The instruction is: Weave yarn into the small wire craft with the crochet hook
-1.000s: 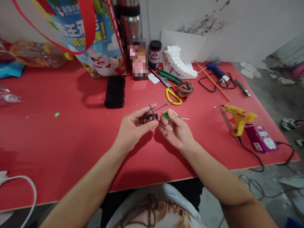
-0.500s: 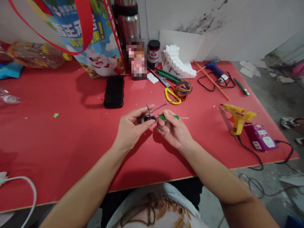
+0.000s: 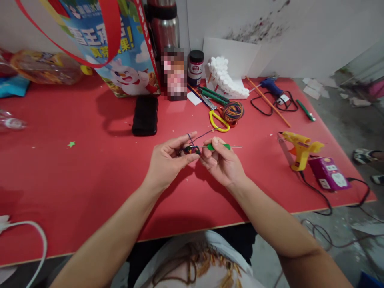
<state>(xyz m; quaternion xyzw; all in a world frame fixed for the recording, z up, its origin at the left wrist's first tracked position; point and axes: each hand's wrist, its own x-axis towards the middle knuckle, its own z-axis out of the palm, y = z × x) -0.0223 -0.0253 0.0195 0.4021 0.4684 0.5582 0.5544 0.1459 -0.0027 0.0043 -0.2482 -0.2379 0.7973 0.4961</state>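
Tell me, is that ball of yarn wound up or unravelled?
Wound up: the multicoloured yarn ball shows as a compact, round bundle, with one dark strand trailing toward the left hand.

1. Left of the left hand (image 3: 163, 164), the table (image 3: 90, 188) leaves passage to the black case (image 3: 145, 116).
2. Scissors (image 3: 219, 121) and yarn ball (image 3: 233, 111) obstruct reach toward the far edge.
3. Yellow glue gun (image 3: 301, 150) blocks the way rightward to the right edge.
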